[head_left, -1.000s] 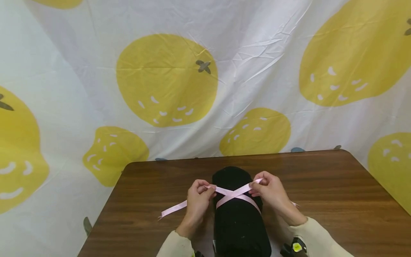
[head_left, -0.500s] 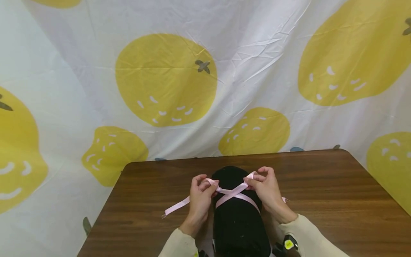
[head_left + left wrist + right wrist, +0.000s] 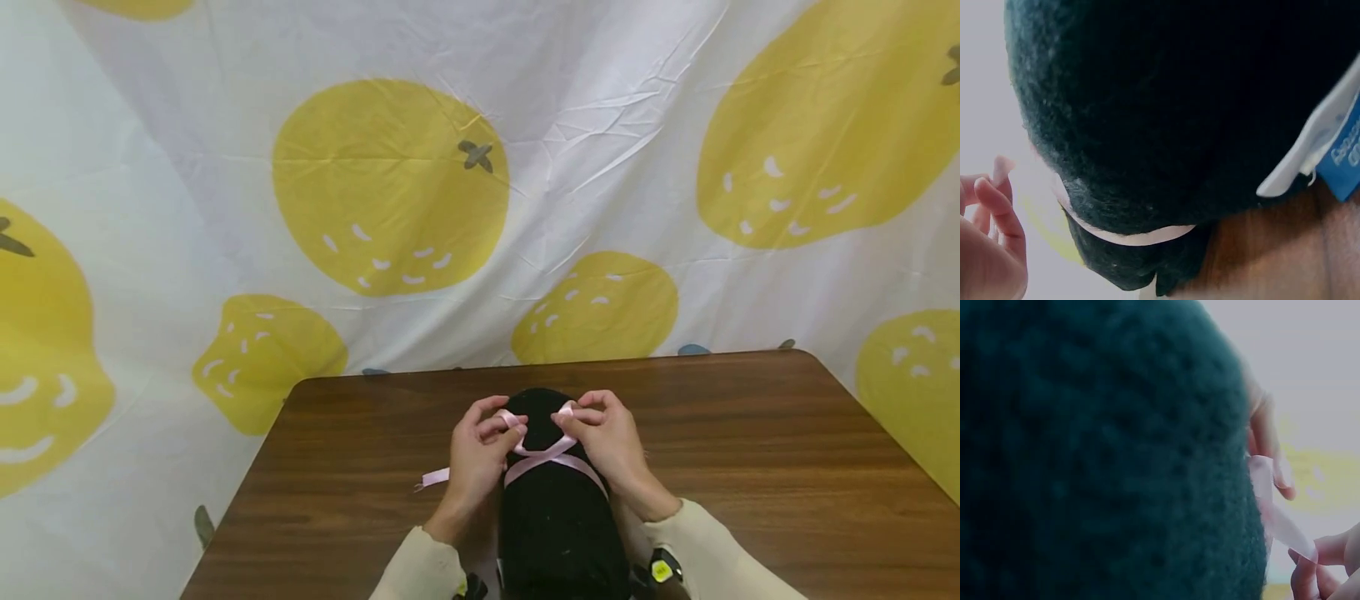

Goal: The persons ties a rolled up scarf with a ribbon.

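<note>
Left hand [image 3: 478, 450] and right hand [image 3: 613, 442] each pinch the pink ribbon [image 3: 545, 456], which crosses itself atop the black fuzzy object [image 3: 562, 533] on the bench [image 3: 750, 442].

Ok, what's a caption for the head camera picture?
Left grip, right grip: pink ribbon pinched and crossed over a dark fuzzy thing.

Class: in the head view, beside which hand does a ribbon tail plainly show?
The left hand: the pink ribbon tail juts out past its outer side, whereas none plainly shows beyond the right hand.
</note>
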`<act>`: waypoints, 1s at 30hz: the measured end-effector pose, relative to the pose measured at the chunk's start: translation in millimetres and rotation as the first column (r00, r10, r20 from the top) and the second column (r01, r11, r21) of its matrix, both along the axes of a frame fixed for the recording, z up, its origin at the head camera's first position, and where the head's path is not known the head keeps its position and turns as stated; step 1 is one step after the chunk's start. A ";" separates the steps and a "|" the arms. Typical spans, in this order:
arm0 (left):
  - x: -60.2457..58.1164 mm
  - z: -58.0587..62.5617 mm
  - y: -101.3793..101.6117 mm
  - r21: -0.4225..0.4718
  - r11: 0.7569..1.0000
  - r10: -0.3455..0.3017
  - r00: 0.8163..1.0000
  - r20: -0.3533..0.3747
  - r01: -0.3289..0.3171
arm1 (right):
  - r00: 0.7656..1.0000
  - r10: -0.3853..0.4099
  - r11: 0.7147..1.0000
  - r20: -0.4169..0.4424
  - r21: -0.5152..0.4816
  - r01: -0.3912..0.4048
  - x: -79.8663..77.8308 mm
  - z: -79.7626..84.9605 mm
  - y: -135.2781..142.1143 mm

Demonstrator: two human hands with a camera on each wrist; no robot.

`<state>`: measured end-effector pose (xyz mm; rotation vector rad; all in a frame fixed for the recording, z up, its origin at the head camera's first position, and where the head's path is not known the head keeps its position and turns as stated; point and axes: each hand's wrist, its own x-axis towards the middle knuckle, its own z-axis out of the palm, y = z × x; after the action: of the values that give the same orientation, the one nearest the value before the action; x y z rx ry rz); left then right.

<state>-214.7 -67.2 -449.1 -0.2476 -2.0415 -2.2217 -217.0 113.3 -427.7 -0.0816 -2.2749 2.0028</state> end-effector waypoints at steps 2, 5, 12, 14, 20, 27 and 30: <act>-0.4 1.2 0.8 -0.012 0.999 -0.038 0.999 -0.016 0.038 | 0.999 0.035 0.999 -0.008 0.017 -0.035 1.0 0.4 -1.9; -0.5 3.2 2.0 -0.044 0.994 -0.105 0.993 -0.059 0.102 | 0.993 0.119 0.993 -0.015 0.023 -0.119 2.7 0.7 -3.7; 0.2 6.0 4.7 -0.116 0.971 -0.222 0.970 -0.097 0.210 | 0.931 0.359 0.930 -0.067 0.111 -0.351 3.4 2.0 -1.2; -0.4 6.2 4.8 -0.133 0.965 -0.240 0.964 -0.113 0.225 | 0.910 0.407 0.910 -0.081 0.126 -0.396 2.7 1.5 0.4; -2.9 7.6 3.6 -0.192 0.946 -0.292 0.945 -0.148 0.262 | 0.859 0.505 0.861 -0.088 0.125 -0.494 2.2 1.0 4.7; 1.0 20.9 2.3 -0.298 0.911 -0.322 0.943 -0.080 0.286 | 0.823 0.559 0.825 -0.099 0.173 -0.539 3.9 2.8 6.9; 2.5 25.2 2.2 -0.348 0.895 -0.321 0.945 -0.071 0.278 | 0.818 0.568 0.819 -0.096 0.166 -0.549 4.4 3.8 7.0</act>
<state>-212.2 -64.9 -423.8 -0.7651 -2.4375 -1.9246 -212.5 120.3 -423.9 0.8142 -2.5282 1.9837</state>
